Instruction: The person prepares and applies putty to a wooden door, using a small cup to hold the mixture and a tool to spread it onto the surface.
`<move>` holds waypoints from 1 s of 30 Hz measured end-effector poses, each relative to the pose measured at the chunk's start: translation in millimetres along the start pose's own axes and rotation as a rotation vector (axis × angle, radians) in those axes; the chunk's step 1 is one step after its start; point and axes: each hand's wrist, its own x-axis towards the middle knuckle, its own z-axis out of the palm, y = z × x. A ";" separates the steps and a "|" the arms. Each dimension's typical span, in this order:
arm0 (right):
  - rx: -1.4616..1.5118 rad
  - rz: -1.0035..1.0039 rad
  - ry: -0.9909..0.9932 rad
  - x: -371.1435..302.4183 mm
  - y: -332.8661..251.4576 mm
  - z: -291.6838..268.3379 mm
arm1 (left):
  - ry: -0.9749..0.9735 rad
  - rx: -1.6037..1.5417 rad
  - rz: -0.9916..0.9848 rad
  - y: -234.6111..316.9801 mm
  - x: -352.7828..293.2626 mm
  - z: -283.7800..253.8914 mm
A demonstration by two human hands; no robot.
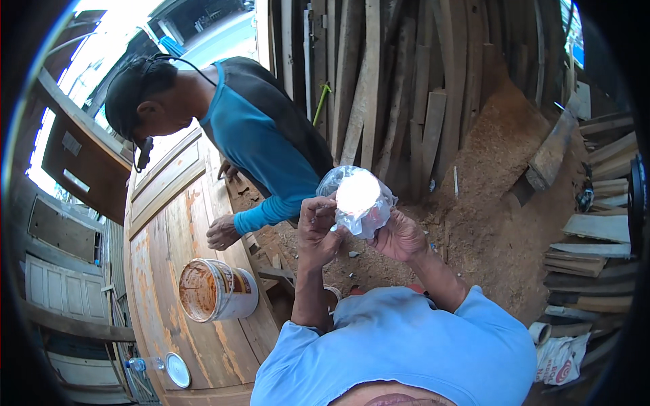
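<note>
A crinkled clear plastic bag (383, 197) is held up in front of my chest. Inside or behind it shows a round white thing (358, 193), so bright that its kind cannot be made out. My left hand (317, 229) pinches the bag's near left side between thumb and fingers. On the lower right side, the fingers of my right hand (402, 238) are closed on the same bag. To the left, a white bucket (238, 295) smeared with reddish-brown paste stands on a wooden door panel (157, 271).
A co-worker in a blue and dark shirt (254, 128) leans over the panel, one hand (223, 232) near its edge. A round lid (177, 370) and a plastic bottle (137, 364) lie there. Planks (433, 128) lean behind; sawdust (494, 183) covers the ground. Stacked boards (582, 264) stand right.
</note>
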 end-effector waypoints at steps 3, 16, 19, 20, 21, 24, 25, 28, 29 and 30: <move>-0.075 -0.098 0.135 -33.3 -14.1 23.2 | -0.145 -0.088 0.009 -14.5 0.9 25.0; -0.112 -0.259 0.193 -164.6 -77.0 55.2 | -0.059 0.228 -0.049 -49.1 -21.8 164.4; -0.087 -0.300 0.244 -187.1 -88.5 58.3 | -0.032 0.239 -0.257 -40.2 -26.0 181.0; -0.114 -0.315 0.250 -194.3 -92.5 53.1 | -0.041 0.291 -0.140 -40.0 -23.4 188.2; -0.141 -0.331 0.258 -202.4 -94.6 49.4 | -0.050 0.340 -0.023 -42.0 -16.7 196.5; -0.194 -0.433 0.339 -212.8 -98.6 60.8 | 0.009 0.621 0.189 -45.4 -4.3 202.0; -0.202 -0.452 0.336 -215.1 -101.9 61.8 | 0.052 0.645 0.246 -45.6 -2.1 206.7; -0.227 -0.515 0.326 -219.5 -112.9 66.0 | -0.030 0.722 0.393 -39.7 1.9 226.0; -0.239 -0.530 0.320 -218.4 -116.4 71.2 | -0.115 0.756 0.435 -36.8 2.3 237.4; -0.251 -0.545 0.314 -216.7 -119.6 77.1 | -0.200 0.790 0.478 -34.1 2.9 249.6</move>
